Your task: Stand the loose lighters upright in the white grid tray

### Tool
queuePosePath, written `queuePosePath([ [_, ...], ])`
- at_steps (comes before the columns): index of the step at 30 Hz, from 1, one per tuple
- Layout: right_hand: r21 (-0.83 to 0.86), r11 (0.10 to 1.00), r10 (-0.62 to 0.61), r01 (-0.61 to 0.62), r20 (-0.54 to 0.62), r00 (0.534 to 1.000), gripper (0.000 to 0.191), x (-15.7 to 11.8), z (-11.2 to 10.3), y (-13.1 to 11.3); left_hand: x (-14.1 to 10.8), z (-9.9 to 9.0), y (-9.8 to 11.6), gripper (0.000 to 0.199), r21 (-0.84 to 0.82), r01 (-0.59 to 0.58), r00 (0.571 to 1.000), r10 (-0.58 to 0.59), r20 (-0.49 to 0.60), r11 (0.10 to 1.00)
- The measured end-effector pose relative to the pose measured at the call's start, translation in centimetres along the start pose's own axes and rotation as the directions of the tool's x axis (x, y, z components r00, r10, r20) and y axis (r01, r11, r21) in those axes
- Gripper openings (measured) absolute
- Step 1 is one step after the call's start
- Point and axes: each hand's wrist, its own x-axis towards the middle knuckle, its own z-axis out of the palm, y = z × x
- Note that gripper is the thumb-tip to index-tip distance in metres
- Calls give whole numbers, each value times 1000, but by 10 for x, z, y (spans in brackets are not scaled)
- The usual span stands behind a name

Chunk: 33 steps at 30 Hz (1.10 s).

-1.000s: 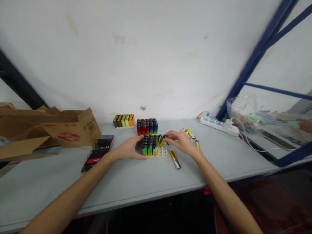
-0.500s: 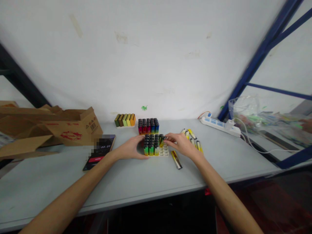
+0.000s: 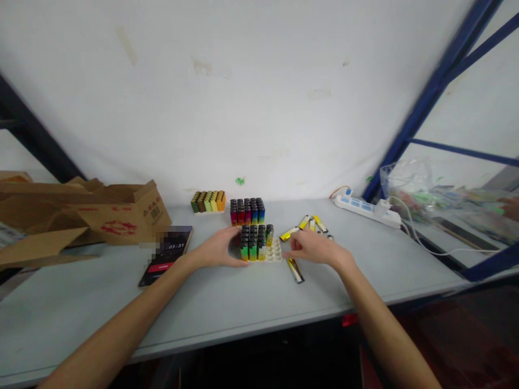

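A white tray (image 3: pixel 277 252) holds rows of upright lighters (image 3: pixel 253 244) with black tops and green to yellow bodies. Several of its holes on the right side are bare. My left hand (image 3: pixel 221 247) clasps the tray's left end, thumb at the front and fingers behind. Right of the tray, the curled fingers of my right hand (image 3: pixel 311 247) close on the upper end of a gold-and-silver lighter (image 3: pixel 295 271), which lies slanted on the table. Behind that hand, several yellow lighters (image 3: pixel 305 222) lie loose, partly hidden by it.
Two more filled lighter trays stand at the back: dark red and blue lighters (image 3: pixel 247 212), and green to orange ones (image 3: pixel 208 202). Leftward are a phone (image 3: pixel 168 254) and an opened cardboard box (image 3: pixel 121 216). A power strip (image 3: pixel 367 209) with a white cable lies right, beside a blue shelf post (image 3: pixel 421 108).
My right hand has left a lighter standing in the tray's fourth row and moved right and down to the lighter on the table. My left hand stays at the tray.
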Motion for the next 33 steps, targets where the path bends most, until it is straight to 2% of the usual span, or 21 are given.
queuePosePath([
  [4,-47,993,116,-110,161,980,41,-14,0,-9,0,-1,2,70,-9,6,1000,-6,-1,1000],
  [7,-108,992,88,-65,219,972,35,-18,-2,-10,0,-1,1,71,-12,6,1000,-6,5,1000],
  [10,-141,989,51,-32,129,990,20,-18,-10,-2,-1,-1,1,73,-20,9,1000,-9,12,1000],
  [13,-23,1000,21,-21,19,1000,11,-17,-21,10,-1,-1,1,72,-16,17,1000,-17,9,1000],
  [16,152,988,-5,9,-28,1000,20,-14,-29,15,-1,0,2,72,-8,21,1000,-21,7,1000],
  [18,164,985,-31,47,-94,995,27,-10,-30,12,-1,0,1,72,-6,23,1000,-23,5,1000],
  [21,115,988,-76,107,-249,965,35,-2,-27,3,-1,1,-1,74,-6,24,1000,-23,10,1000],
  [26,226,972,41,69,-447,893,33,11,-18,-5,0,2,-2,76,-27,14,1000,-13,12,1000],
  [29,337,933,62,123,-488,871,33,16,-13,-2,0,2,-1,75,-43,4,1000,-4,7,999],
  [33,484,844,16,230,-451,893,40,20,-6,0,-1,2,-2,75,-52,4,1000,-4,1,999],
])
